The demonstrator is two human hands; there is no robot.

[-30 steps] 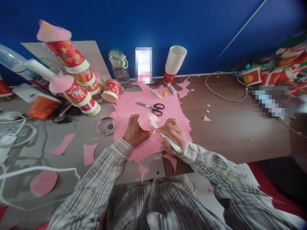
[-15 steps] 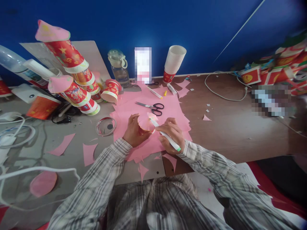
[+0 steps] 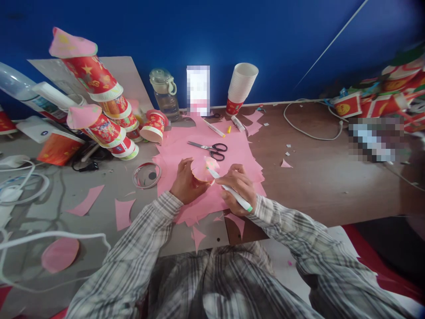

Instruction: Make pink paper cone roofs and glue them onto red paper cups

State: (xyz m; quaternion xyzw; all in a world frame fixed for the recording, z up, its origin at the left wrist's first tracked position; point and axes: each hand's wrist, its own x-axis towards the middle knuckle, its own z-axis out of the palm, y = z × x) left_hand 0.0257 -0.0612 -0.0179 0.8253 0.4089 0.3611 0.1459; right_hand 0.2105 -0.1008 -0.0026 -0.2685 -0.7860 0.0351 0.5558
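My left hand [image 3: 187, 184] is closed around a red paper cup topped with a pink paper cone [image 3: 201, 168]; most of the cup is hidden by my fingers and the cone. In my right hand [image 3: 239, 188] is a white marker with a green end [image 3: 237, 195], its tip on or very close to the cone. Under both hands lie pink paper sheets [image 3: 179, 146]. Black-handled scissors [image 3: 207, 147] rest on the paper just beyond the cone. Farther back are another marker [image 3: 215, 129], a small yellow cap [image 3: 229, 129] and a white glue stick or tube [image 3: 237, 124].
Towers of red cups with pink cones [image 3: 106, 128] stand at left, near a tape roll [image 3: 147, 175] and a white cable [image 3: 53, 235]. Behind are a water bottle [image 3: 163, 95] and stacked paper cups [image 3: 242, 84]. Pink scraps [image 3: 86, 200] are scattered about. More red cup pieces [image 3: 375, 106] lie at right.
The marker's green end has shifted slightly right and down with my right hand, its tip staying at the cone. My left hand and the cup look almost unmoved.
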